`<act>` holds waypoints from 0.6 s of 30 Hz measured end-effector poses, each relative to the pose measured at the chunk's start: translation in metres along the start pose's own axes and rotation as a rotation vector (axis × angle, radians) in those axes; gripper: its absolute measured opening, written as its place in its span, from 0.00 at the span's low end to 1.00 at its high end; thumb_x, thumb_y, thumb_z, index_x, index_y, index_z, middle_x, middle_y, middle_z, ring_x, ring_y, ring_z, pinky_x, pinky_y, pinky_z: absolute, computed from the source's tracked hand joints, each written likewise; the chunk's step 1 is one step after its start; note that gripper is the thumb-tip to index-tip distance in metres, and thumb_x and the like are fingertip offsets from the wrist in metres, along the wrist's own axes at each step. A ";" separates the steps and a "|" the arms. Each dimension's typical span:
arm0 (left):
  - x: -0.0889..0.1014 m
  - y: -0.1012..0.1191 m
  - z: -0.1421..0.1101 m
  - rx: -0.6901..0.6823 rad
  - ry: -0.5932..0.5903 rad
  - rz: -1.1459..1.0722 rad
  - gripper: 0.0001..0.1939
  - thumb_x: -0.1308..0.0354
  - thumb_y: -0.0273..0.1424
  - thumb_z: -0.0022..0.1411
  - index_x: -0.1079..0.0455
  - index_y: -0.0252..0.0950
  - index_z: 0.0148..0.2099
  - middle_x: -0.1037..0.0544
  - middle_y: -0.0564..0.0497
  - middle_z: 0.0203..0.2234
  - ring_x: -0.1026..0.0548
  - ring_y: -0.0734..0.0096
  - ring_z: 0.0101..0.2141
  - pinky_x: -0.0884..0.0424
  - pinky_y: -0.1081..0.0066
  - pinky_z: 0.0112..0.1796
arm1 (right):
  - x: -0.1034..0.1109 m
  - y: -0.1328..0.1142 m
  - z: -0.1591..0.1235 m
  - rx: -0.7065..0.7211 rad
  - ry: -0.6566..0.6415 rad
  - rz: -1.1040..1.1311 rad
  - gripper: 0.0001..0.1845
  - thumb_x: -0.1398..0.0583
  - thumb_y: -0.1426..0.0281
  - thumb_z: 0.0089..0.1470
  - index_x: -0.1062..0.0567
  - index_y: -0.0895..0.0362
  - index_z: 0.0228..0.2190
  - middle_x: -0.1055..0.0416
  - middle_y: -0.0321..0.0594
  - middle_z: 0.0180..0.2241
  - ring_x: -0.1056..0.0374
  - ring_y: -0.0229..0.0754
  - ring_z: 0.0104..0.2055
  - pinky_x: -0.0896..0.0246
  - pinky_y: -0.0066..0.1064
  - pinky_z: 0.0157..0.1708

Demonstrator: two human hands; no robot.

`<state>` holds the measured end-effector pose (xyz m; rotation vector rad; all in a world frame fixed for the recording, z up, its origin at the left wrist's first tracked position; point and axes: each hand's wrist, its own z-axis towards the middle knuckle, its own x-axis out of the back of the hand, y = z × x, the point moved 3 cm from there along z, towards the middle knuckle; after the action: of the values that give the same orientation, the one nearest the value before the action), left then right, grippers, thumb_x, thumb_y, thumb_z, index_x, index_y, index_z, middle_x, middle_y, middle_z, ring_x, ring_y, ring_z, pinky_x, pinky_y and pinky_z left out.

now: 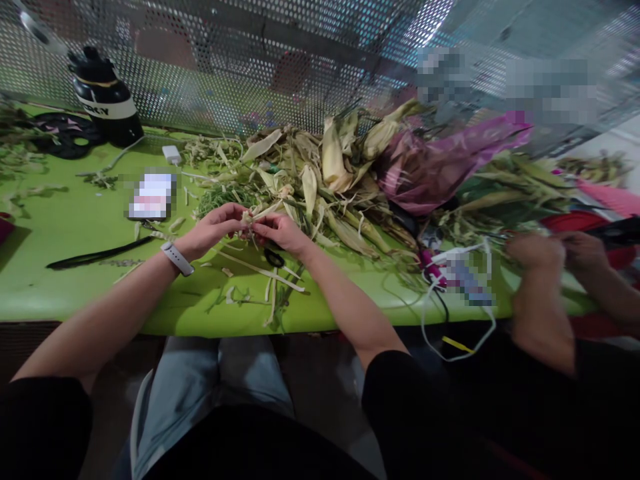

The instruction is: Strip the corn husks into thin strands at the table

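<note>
My left hand (216, 228), with a pale wristband on the wrist, pinches a small knotted bit of pale corn husk (247, 219). From the other side my right hand (281, 231) grips the same piece, thumb and fingertips pressed together on it. The fingers cover part of the piece, so its exact shape is hard to make out. Just below the hands lies a black ring-shaped handle (274, 258), perhaps of scissors. Behind them spreads a heap of dry corn husks (334, 160), with thin green strands (220, 199) at its near left. Loose husk strips (260, 269) lie in front.
On the green table (90, 293) are a phone (150, 196), a white charger (171, 155), a black strap (100, 253) and a black bottle (106, 100). A purple bag (425, 167) sits among the husks. At right, a co-worker's hands (537, 257) work near a white cord (425, 320).
</note>
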<state>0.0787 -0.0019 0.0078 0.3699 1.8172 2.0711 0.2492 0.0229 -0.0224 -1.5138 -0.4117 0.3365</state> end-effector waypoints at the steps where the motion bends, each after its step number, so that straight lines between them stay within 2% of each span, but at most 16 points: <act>1: 0.000 -0.001 0.000 -0.006 0.001 0.017 0.13 0.35 0.32 0.55 0.31 0.33 0.41 0.25 0.52 0.31 0.27 0.74 0.31 0.30 0.70 0.37 | 0.000 0.001 0.000 0.007 0.013 -0.009 0.26 0.31 0.50 0.39 0.28 0.58 0.30 0.30 0.32 0.24 0.37 0.32 0.23 0.38 0.27 0.25; 5: 0.003 -0.007 0.004 -0.050 0.057 0.036 0.16 0.35 0.37 0.55 0.33 0.33 0.41 0.25 0.52 0.29 0.26 0.75 0.29 0.30 0.71 0.35 | -0.002 -0.001 0.001 0.094 0.084 -0.052 0.26 0.31 0.51 0.41 0.29 0.57 0.32 0.27 0.34 0.29 0.32 0.34 0.30 0.34 0.29 0.33; 8: 0.008 -0.012 0.006 -0.077 0.188 0.051 0.16 0.35 0.37 0.56 0.34 0.34 0.41 0.25 0.53 0.28 0.26 0.75 0.29 0.29 0.72 0.34 | -0.009 -0.002 -0.003 0.119 0.056 -0.154 0.25 0.36 0.49 0.48 0.29 0.57 0.35 0.27 0.36 0.30 0.32 0.36 0.30 0.34 0.30 0.31; 10: 0.010 -0.014 0.007 -0.085 0.248 0.115 0.16 0.36 0.36 0.56 0.35 0.34 0.42 0.26 0.54 0.25 0.26 0.75 0.27 0.29 0.72 0.33 | -0.013 -0.007 -0.008 0.204 0.087 -0.389 0.21 0.42 0.50 0.56 0.28 0.57 0.34 0.28 0.37 0.28 0.33 0.37 0.29 0.36 0.30 0.30; 12: 0.011 -0.015 0.006 -0.098 0.282 0.205 0.15 0.37 0.36 0.57 0.34 0.34 0.42 0.27 0.55 0.24 0.26 0.75 0.26 0.30 0.73 0.31 | -0.016 -0.015 -0.016 0.356 0.170 -0.724 0.20 0.47 0.55 0.62 0.26 0.58 0.33 0.28 0.40 0.30 0.33 0.39 0.31 0.38 0.32 0.33; 15: 0.012 -0.015 0.005 -0.123 0.338 0.345 0.15 0.38 0.36 0.57 0.35 0.35 0.43 0.27 0.55 0.22 0.27 0.74 0.24 0.32 0.73 0.28 | -0.023 -0.024 -0.025 0.529 0.252 -1.166 0.20 0.50 0.61 0.65 0.24 0.59 0.33 0.27 0.45 0.33 0.34 0.41 0.35 0.42 0.33 0.34; 18: 0.014 -0.016 0.003 -0.133 0.389 0.466 0.14 0.38 0.37 0.57 0.35 0.36 0.41 0.25 0.54 0.23 0.27 0.74 0.24 0.34 0.74 0.26 | -0.029 -0.027 -0.028 0.613 0.270 -1.404 0.20 0.51 0.64 0.66 0.24 0.59 0.31 0.28 0.45 0.32 0.36 0.42 0.34 0.45 0.34 0.33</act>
<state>0.0687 0.0082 -0.0081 0.4055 1.9256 2.7293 0.2351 -0.0167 0.0027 -0.4135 -0.9321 -0.7813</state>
